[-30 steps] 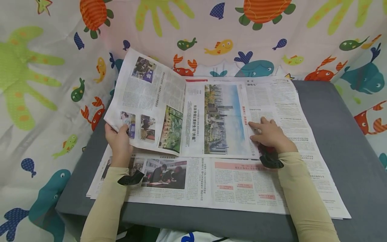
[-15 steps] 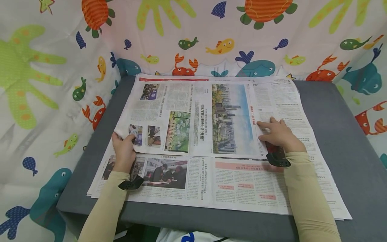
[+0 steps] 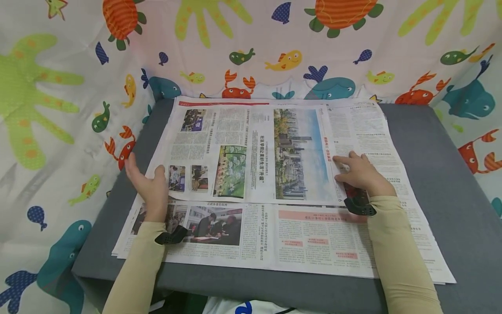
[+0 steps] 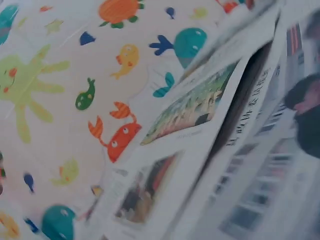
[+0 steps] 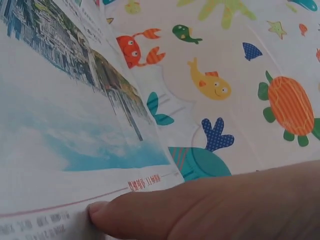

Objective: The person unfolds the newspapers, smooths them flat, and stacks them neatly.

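Note:
A half-sheet newspaper [image 3: 259, 152] with a city skyline photo lies on top of a larger spread newspaper [image 3: 313, 261]. Off the left edge of the upper sheet, my left hand [image 3: 150, 187] is held with thumb and fingers apart and nothing between them. My right hand [image 3: 362, 174] rests near the right edge of the skyline page, its fingers extended on the paper. In the right wrist view one digit of the right hand [image 5: 155, 215] touches the page by a red line of print. The left wrist view shows the newspaper [image 4: 200, 135] but not the hand.
Under the papers is a grey table [image 3: 431, 174], its front edge close to the person. A sea-animal printed cloth [image 3: 251, 26] stands behind it and along both sides. Each wrist wears a black strap [image 3: 171, 235].
My left hand has laid the lifted left page down flat and let go of its corner, then shifted slightly left with fingers spread. The right hand moved slightly right with the sheet.

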Tool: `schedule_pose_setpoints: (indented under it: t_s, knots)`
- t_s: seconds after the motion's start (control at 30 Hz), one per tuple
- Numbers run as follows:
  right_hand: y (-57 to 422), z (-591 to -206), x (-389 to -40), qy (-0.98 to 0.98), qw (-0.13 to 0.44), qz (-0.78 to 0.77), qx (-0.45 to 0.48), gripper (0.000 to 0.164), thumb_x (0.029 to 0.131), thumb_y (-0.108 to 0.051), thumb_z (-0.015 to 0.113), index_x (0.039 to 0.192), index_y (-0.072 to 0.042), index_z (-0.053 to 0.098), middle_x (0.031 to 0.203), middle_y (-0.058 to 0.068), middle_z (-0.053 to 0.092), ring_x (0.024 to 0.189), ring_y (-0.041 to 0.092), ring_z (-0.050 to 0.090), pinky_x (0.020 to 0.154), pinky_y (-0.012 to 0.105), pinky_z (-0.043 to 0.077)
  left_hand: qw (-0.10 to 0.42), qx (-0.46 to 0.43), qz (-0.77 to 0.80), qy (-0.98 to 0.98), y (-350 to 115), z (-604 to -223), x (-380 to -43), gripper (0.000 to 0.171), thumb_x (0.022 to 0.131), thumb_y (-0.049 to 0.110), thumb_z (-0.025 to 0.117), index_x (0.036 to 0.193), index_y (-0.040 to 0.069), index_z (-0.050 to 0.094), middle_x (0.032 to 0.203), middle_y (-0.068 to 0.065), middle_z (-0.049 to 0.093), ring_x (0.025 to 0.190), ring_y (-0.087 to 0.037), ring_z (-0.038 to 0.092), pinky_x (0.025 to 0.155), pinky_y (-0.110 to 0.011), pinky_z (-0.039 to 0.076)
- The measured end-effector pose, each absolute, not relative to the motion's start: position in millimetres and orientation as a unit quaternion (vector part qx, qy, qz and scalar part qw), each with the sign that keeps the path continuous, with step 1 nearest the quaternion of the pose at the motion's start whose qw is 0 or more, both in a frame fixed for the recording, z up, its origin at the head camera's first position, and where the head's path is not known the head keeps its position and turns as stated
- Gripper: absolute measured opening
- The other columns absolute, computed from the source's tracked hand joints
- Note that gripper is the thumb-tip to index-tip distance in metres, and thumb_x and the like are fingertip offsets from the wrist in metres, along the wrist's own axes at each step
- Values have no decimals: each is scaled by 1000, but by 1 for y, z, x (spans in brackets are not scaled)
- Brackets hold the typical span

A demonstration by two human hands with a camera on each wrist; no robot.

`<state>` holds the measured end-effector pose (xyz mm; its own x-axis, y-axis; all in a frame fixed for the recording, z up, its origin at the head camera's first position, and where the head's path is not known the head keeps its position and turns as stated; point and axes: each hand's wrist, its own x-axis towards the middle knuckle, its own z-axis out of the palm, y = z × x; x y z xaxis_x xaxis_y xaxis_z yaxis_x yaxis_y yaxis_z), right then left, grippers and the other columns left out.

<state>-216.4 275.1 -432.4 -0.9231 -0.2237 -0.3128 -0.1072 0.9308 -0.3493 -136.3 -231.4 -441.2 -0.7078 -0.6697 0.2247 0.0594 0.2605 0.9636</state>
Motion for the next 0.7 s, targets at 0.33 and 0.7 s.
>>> schedule_pose_setpoints:
  t_s: [0.33,0.7]
  knots:
    - [224,-420,-201,946,165,-202,-191,69,99,-27,62,158,-2,35,161,42,16,146,66,16,116,74,23,22,-43,-247,-968,-158,-414,-187,71,96,35,65,158,13,38,167,-29,17,154,-58,6,120,-75,6]
    - [170,-433,-170,924,172,-195,-282,62,100,-32,64,156,-13,44,164,32,26,149,59,23,116,71,28,-171,-175,-114,-963,-95,-425,-241,82,98,57,58,165,30,19,174,-13,1,158,-49,-6,123,-71,6]
